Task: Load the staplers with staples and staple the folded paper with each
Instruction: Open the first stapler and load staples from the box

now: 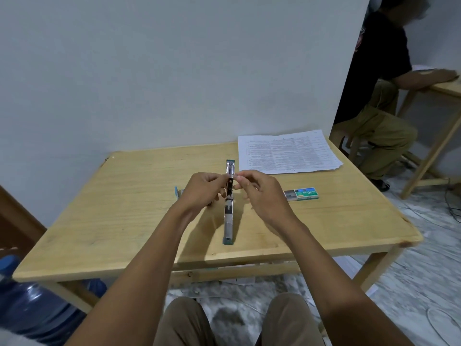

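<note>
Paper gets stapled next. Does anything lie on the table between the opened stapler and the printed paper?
Nothing visible does. Only bare table separates the opened stapler from the printed paper; the staple box lies off to the right.

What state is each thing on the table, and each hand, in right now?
open stapler, swung open, lying flat.
second stapler, mostly hidden behind the left hand; state unclear.
staple box, tray slid partly out.
printed paper, flat, unfolded.
left hand, fingers curled at the open stapler; grip unclear.
right hand, fingertips pinched there; contents unclear.
</note>
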Motion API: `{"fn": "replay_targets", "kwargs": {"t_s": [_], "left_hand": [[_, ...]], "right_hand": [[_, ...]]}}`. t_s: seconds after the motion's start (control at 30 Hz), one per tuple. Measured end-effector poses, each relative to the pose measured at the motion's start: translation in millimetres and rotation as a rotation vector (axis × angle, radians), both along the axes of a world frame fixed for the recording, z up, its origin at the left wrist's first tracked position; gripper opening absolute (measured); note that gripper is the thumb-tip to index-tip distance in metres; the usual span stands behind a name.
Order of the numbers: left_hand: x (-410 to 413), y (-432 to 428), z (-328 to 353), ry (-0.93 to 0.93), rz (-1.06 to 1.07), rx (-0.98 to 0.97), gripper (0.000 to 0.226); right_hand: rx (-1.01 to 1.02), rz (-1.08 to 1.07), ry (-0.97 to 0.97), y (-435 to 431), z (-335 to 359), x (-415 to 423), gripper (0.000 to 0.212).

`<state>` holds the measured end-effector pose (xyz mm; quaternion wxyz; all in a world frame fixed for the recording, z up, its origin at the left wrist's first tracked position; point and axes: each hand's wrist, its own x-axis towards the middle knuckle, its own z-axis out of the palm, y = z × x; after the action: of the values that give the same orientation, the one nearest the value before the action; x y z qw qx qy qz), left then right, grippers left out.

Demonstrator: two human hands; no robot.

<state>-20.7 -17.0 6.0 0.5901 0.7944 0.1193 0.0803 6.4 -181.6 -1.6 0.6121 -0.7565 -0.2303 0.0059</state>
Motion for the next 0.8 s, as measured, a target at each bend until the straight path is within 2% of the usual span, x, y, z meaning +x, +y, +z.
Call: {"fn": "replay_targets", "kwargs": {"t_s": [0.23, 0.43, 0.53, 0.8], "left_hand": [[-8.2, -10.2, -9.2, -0.073, 0.01, -0.483, 0.028], [-14.4, -20.3, -5.9, -0.063, -0.045, -0.641, 0.022], [-15.5, -19.7, -3.7, -0.044, -0.027, -0.65, 0.022], [-18.9, -21.6, -7.5, 0.002, 0.071, -0.529, 0.03]], "right_hand": [[0.085, 0.063, -0.018, 10.8, 9.0, -9.5, 0.009], [0.106, 0.066, -0.021, 14.1, 4.3, -17.3, 0.013], [0.054, 0.061, -0.103, 10.8, 1.3, -21.2, 0.015], [-0.084, 0.094, -0.305, 5.5, -10.3, -22.2, 0.016]]}}
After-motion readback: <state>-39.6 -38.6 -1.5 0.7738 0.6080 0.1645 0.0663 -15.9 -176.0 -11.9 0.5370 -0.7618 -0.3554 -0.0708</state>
